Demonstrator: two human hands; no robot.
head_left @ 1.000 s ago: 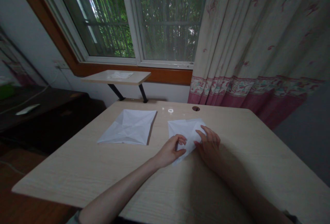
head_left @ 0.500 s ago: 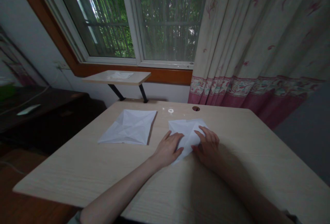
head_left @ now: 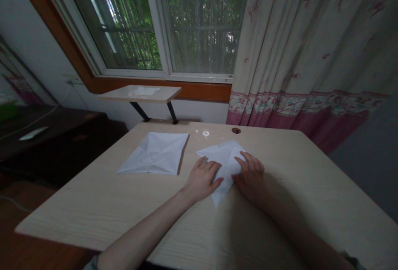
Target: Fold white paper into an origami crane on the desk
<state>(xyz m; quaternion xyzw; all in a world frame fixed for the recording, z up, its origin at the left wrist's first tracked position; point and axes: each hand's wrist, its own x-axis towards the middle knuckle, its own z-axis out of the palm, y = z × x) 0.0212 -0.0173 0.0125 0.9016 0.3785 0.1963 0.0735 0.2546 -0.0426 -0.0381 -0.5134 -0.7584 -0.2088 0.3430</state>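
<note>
A folded white paper (head_left: 224,160) lies on the light wooden table (head_left: 280,203), its near corner pointing toward me. My left hand (head_left: 202,177) lies flat on the paper's left part, fingers stretched out and apart. My right hand (head_left: 250,172) rests on the right part with its fingers spread and pressing down. A second creased white sheet (head_left: 157,153) lies unfolded on the table to the left, apart from both hands.
A cable hole (head_left: 236,130) sits near the table's far edge. Behind stands a small shelf (head_left: 141,93) under the window, with a patterned curtain (head_left: 311,54) at the right. A dark cabinet (head_left: 46,133) stands left of the table.
My left hand has gone from curled at the paper's edge to flat on it. The paper has turned a little, its near corner now sticking out further toward me.
</note>
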